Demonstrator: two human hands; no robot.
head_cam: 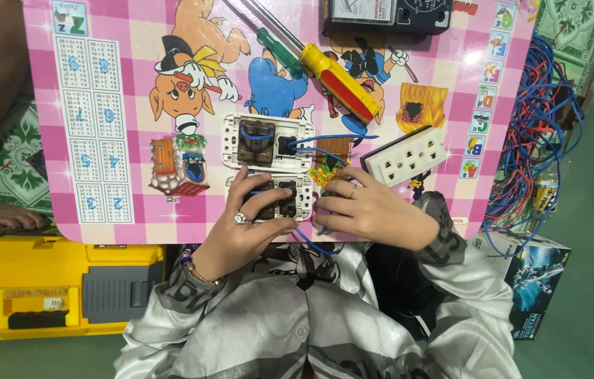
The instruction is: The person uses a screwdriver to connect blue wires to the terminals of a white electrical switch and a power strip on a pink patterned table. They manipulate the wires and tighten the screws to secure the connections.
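Both hands work at the near switch plate (279,200), which lies on the pink bench (136,112) close to its near edge. Left hand (244,228): fingers curled over the plate's left part, gripping it. Right hand (363,210): fingers bent, closed against the plate's right end; what they pinch there cannot be told. A blue wire (325,138) runs from the second plate (267,142), which lies just behind the near plate, toward the right hand.

Right of the near plate, just beyond the right hand: a white socket strip (404,154), tilted. Behind the second plate: a yellow-and-red screwdriver (335,78) and a green one (279,50), lying crossed. At the bench's far edge: a black meter (388,14). Off the bench, right of the strip: a tangle of red and blue wires (532,133), with a box (532,270) below it. Left of the near plate, below the bench edge: a yellow toolbox (51,288).
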